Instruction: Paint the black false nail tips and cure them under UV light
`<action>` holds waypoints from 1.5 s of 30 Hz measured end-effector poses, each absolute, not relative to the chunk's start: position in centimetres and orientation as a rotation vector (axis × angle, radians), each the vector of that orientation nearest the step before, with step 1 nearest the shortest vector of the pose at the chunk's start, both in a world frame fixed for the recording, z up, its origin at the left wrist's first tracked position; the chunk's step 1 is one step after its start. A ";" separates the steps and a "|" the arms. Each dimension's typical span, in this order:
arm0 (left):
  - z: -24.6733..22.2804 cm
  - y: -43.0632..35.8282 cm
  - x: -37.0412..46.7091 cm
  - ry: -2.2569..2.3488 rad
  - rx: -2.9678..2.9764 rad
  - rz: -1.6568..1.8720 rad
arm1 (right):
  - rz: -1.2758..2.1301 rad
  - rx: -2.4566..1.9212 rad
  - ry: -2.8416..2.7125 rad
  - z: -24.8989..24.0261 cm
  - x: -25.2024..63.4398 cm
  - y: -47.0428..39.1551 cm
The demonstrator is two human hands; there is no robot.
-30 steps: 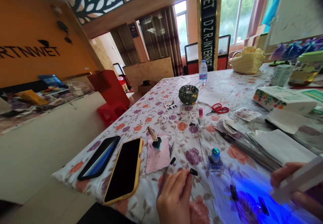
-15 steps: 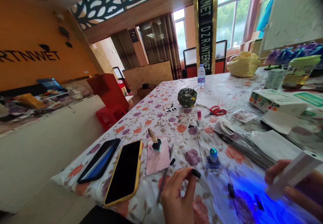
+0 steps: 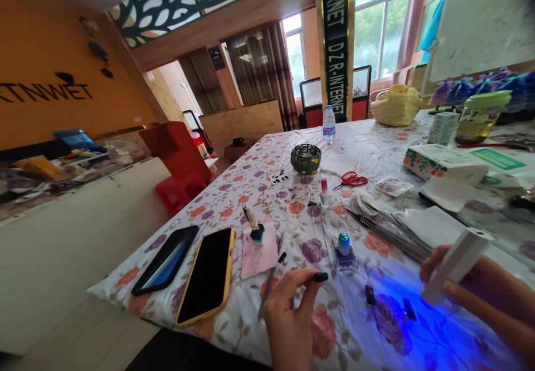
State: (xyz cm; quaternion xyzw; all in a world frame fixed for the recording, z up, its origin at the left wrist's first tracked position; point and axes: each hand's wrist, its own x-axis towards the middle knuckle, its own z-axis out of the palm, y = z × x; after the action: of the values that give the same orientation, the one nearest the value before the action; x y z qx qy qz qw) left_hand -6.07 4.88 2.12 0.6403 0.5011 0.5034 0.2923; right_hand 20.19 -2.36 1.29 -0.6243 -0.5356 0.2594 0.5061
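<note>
Reading the clock from your left hand [image 3: 293,298], its thumb and finger are pinched together on a small, glossy black oblong piece [image 3: 320,277], just off the fingertips at 1 o'clock. Grip that piece lightly by its edge; it looks smooth and would probably slip or mark under a hard squeeze.

At 3 o'clock, your right hand [image 3: 445,273] has its fingers closed around a white rectangular handheld lamp [image 3: 460,262], tilted over the floral tablecloth. Its blue glow reaches two black pieces [image 3: 408,308] lying there; a steady wrist should give more even light.

A squat purple-blue glass bottle with a shiny turquoise cap [image 3: 345,253] stands capped between 1 and 2. At 11, a dark green glass bottle with a gold cap [image 3: 256,233] stands on a pink sheet [image 3: 258,262]. Further off at 12 is a dark green woven bowl [image 3: 306,162]; its contents are unclear. Toward 2, a green-lidded clear jar [image 3: 478,117] holds amber liquid.
</note>
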 end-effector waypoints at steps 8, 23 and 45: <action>2.0 4.8 -6.3 1.326 1.630 1.407 | 0.641 -1.433 -1.354 1.1 20.2 -1.9; 1.6 4.7 -6.1 1.335 1.663 1.459 | 0.638 -1.304 -1.305 2.7 19.3 -1.8; 1.6 4.3 -5.4 1.145 1.428 1.541 | 0.652 -1.133 -1.174 2.8 19.5 -1.8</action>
State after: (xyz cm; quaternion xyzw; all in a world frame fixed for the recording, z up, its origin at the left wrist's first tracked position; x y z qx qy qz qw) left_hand -5.44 4.26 1.59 0.5554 0.4454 0.5996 0.3656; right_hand 19.54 -1.78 2.76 -0.4965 -0.5142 0.2858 0.6383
